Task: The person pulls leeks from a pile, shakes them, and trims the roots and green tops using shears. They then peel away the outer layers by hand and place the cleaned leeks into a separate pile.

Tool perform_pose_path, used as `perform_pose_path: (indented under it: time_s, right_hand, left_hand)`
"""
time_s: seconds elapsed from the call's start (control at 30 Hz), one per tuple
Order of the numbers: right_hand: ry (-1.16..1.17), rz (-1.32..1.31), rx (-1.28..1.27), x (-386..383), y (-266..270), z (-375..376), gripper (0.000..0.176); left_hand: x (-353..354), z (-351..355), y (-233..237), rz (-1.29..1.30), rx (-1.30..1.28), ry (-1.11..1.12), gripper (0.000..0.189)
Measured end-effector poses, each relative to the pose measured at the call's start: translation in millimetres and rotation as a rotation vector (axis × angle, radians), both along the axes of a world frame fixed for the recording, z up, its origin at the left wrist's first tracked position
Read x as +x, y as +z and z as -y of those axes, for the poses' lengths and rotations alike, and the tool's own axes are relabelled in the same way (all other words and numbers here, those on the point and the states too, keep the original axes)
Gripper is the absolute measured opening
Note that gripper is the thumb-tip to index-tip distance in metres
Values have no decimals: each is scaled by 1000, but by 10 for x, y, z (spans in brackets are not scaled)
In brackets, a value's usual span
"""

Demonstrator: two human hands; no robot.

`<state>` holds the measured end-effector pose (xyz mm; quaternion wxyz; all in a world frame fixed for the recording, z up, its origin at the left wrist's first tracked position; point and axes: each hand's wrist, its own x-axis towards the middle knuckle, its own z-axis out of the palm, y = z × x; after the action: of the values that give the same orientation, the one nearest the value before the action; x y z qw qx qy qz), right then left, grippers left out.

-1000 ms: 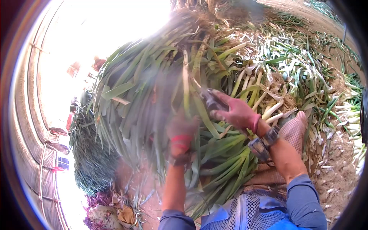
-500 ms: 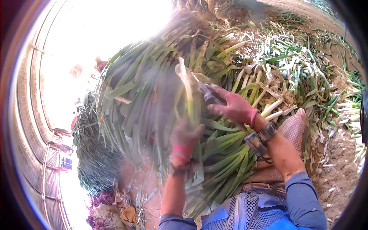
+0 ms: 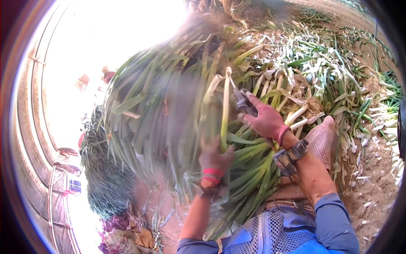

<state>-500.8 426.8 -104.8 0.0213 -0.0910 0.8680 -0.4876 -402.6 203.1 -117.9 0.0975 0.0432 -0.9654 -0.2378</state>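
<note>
My left hand (image 3: 215, 158), in a pink-cuffed glove, is closed around the green part of a large green onion (image 3: 226, 108). Its white end points up and away from me, with a loose, peeled-looking layer beside it. In my right hand (image 3: 266, 118), also gloved, is a dark air blow gun (image 3: 245, 101) with a thin nozzle, gripped by its handle. The nozzle tip is right at the onion's white end. A bundle of green onions (image 3: 253, 169) lies under my hands, its white stalks to the right of the tool.
A large heap of onion leaves (image 3: 148, 97) rises at the left, with a darker green bundle (image 3: 105, 169) behind it. Peeled scraps (image 3: 317, 63) cover the ground at the upper right. White-stalked onions (image 3: 385, 114) lie at the far right. A checkered trouser leg (image 3: 321, 142) is beside my right arm.
Both hands have moved slightly to the right with the onion and the air blow gun. The onion stands more upright, and a layer at its white end now hangs off to the left.
</note>
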Motion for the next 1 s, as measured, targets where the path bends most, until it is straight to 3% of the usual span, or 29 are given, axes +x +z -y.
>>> perform_pose_path:
  time_s: [0.07, 0.2, 0.43, 0.53, 0.6, 0.67, 0.73, 0.77, 0.8, 0.87, 1.0]
  right_hand:
    - [79, 93, 41, -37, -176, -65, 89]
    - [113, 47, -114, -15, -332, -96, 86]
    - [258, -27, -111, 69, -485, -162, 85]
    - [220, 58, -79, 86, -429, -280, 85]
    - [-4, 142, -36, 56, -312, -391, 86]
    - [-86, 62, -26, -22, -547, -438, 85]
    - [-51, 35, -39, -35, -632, -485, 83]
    - [27, 102, -222, 53, -615, -464, 83]
    - [25, 105, -222, 111, -600, -437, 83]
    - [101, 71, -171, 207, -579, -383, 84]
    - [219, -5, -147, 423, -441, -211, 85]
  left_hand:
    - [-53, -1, -5, 19, -5, 9, 64]
    - [-83, -26, 16, 2, -20, 30, 62]
    - [-153, -77, 26, 74, -35, 0, 63]
    - [-335, -263, 27, 31, -106, -105, 63]
    - [-434, -427, 104, 98, -128, -235, 62]
    - [-555, -428, 108, 97, -131, -276, 63]
    - [-723, -349, 141, -109, -115, -263, 61]
    - [-792, -314, 231, -54, -263, -121, 57]
    - [-879, -251, 280, -52, -262, -123, 57]
    - [-1005, -109, 339, -348, -676, 36, 55]
    - [-1201, 182, 103, -423, -790, -5, 43]
